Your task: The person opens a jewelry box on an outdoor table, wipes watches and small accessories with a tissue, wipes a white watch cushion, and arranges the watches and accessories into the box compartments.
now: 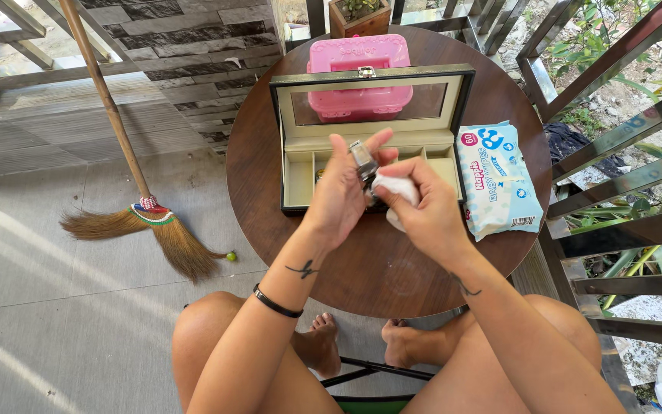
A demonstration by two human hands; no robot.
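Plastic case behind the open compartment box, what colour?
Pink, clearest in the head view: the rectangular plastic case sits on the round brown table.

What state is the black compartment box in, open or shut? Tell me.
Open. The black box has its glass-windowed lid raised upright behind the beige compartments, which are exposed on the round table.

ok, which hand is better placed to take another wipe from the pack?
Right, probably. The wipes pack lies on the right of the table, beside the right hand. The left hand pinches the metal watch; the right only holds a white wipe.
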